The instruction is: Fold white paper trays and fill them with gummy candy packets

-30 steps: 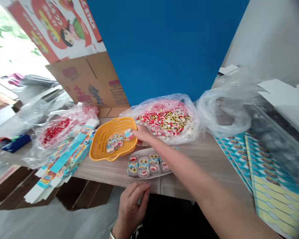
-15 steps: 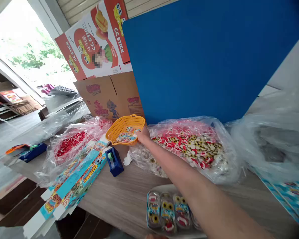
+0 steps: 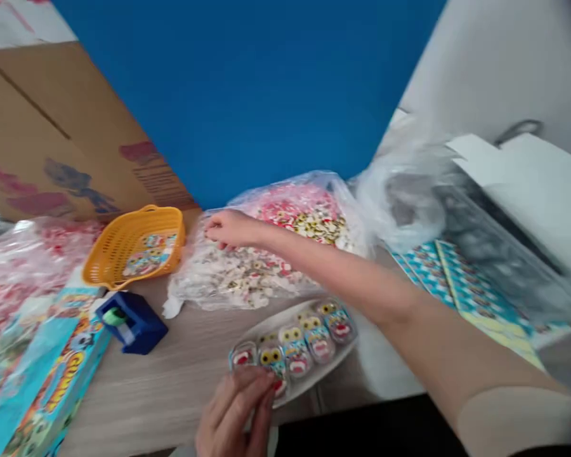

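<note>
My right hand (image 3: 231,230) is above the left part of a clear plastic bag (image 3: 247,285) full of small red, white and brown candies. Its fingers are curled in; what they may hold is hidden and blurred. To its left stands an orange basket (image 3: 117,247) with printed stickers or cards (image 3: 145,259) inside. My left hand (image 3: 238,412) has its fingers drawn together at the front left of a white oval tray (image 3: 309,384). The fingertips meet a clear candy pack (image 3: 280,379); whether they grip it is unclear. Several similar packs line the tray.
A blue tape dispenser (image 3: 132,322) stands before the basket. Printed candy boxes (image 3: 61,374) lie at the left, beside a bag of red candies (image 3: 38,254). A blue panel (image 3: 247,95) and a cardboard box (image 3: 76,127) rise behind. Crumpled plastic (image 3: 409,197) and printed sheets (image 3: 452,273) are at the right.
My right hand has left the basket's edge and moved right, over the candy bag. My left hand has come into view at the tray. The camera has turned down and to the right.
</note>
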Demonstrator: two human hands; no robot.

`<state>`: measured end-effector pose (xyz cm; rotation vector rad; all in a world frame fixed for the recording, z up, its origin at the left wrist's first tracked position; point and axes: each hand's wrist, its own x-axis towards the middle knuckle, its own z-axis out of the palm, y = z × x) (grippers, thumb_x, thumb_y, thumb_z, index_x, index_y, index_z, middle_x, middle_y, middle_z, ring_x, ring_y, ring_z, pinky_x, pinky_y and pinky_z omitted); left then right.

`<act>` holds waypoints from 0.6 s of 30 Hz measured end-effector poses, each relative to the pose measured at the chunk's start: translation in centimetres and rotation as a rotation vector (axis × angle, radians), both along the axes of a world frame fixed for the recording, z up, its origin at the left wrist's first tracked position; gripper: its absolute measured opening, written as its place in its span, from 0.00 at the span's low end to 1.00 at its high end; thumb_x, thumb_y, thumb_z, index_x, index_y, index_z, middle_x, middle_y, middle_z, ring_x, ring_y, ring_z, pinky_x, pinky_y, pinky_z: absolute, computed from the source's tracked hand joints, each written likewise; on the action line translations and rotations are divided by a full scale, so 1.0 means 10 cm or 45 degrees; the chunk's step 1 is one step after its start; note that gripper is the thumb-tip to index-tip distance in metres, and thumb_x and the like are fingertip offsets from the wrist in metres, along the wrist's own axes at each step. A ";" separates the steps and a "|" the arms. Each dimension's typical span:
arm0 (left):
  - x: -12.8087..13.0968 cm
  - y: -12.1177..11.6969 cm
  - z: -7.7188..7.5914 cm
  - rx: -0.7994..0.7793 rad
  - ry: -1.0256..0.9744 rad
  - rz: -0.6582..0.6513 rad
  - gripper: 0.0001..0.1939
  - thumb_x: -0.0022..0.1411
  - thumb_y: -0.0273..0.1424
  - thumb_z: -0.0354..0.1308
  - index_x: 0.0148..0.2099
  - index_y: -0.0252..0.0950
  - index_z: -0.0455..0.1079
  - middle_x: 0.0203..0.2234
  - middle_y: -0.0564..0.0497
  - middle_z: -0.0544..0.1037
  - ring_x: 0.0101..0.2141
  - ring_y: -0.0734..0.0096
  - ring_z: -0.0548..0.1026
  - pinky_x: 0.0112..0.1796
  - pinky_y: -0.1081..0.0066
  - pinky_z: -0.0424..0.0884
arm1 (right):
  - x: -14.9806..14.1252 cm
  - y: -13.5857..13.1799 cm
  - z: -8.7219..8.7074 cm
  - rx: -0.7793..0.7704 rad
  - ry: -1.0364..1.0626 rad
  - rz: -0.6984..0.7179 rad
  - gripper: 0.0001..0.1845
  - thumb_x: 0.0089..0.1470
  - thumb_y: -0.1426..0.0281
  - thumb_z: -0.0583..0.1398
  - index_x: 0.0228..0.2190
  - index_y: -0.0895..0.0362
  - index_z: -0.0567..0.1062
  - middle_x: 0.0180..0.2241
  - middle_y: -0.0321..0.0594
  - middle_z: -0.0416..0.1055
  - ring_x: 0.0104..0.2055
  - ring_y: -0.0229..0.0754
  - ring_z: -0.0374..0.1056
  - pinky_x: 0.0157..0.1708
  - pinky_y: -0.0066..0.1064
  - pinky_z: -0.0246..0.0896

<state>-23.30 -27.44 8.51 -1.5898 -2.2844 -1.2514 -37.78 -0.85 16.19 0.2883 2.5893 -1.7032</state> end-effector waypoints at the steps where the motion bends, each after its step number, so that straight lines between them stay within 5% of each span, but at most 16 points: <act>1: -0.03 0.08 0.03 -0.008 0.053 -0.047 0.14 0.66 0.23 0.58 0.51 0.43 0.73 0.41 0.50 0.82 0.42 0.67 0.80 0.45 0.70 0.76 | 0.41 0.18 0.10 0.006 0.024 -0.028 0.08 0.61 0.72 0.58 0.39 0.62 0.76 0.24 0.33 0.72 0.28 0.35 0.70 0.27 0.22 0.63; 5: -0.01 0.46 0.09 -0.247 0.276 -0.146 0.19 0.68 0.33 0.59 0.60 0.42 0.67 0.53 0.44 0.76 0.53 0.57 0.75 0.53 0.58 0.71 | 2.26 0.66 0.20 0.183 0.177 -0.219 0.10 0.60 0.71 0.59 0.43 0.60 0.76 0.31 0.36 0.75 0.31 0.34 0.71 0.33 0.24 0.65; 9: 0.12 0.81 0.01 -0.572 0.483 -0.168 0.43 0.62 0.50 0.63 0.71 0.39 0.52 0.66 0.35 0.62 0.64 0.42 0.62 0.60 0.43 0.61 | 3.61 0.71 -0.32 -0.066 -0.011 -0.527 0.13 0.60 0.72 0.57 0.45 0.60 0.75 0.36 0.41 0.78 0.31 0.35 0.73 0.30 0.25 0.66; 14: 0.21 1.13 -0.01 -1.015 0.549 -0.215 0.61 0.52 0.58 0.65 0.75 0.39 0.39 0.71 0.34 0.51 0.67 0.35 0.55 0.61 0.38 0.54 | 4.15 0.48 -1.08 -0.026 -0.127 -0.591 0.11 0.62 0.72 0.56 0.44 0.61 0.76 0.40 0.44 0.79 0.32 0.35 0.74 0.30 0.23 0.65; 18: 0.24 1.25 0.12 -1.326 0.579 -0.151 0.66 0.47 0.58 0.67 0.76 0.39 0.34 0.72 0.34 0.46 0.68 0.30 0.49 0.61 0.31 0.48 | 4.20 0.34 -1.34 0.124 -0.083 -0.625 0.12 0.61 0.71 0.57 0.44 0.61 0.77 0.41 0.45 0.80 0.40 0.41 0.75 0.39 0.27 0.65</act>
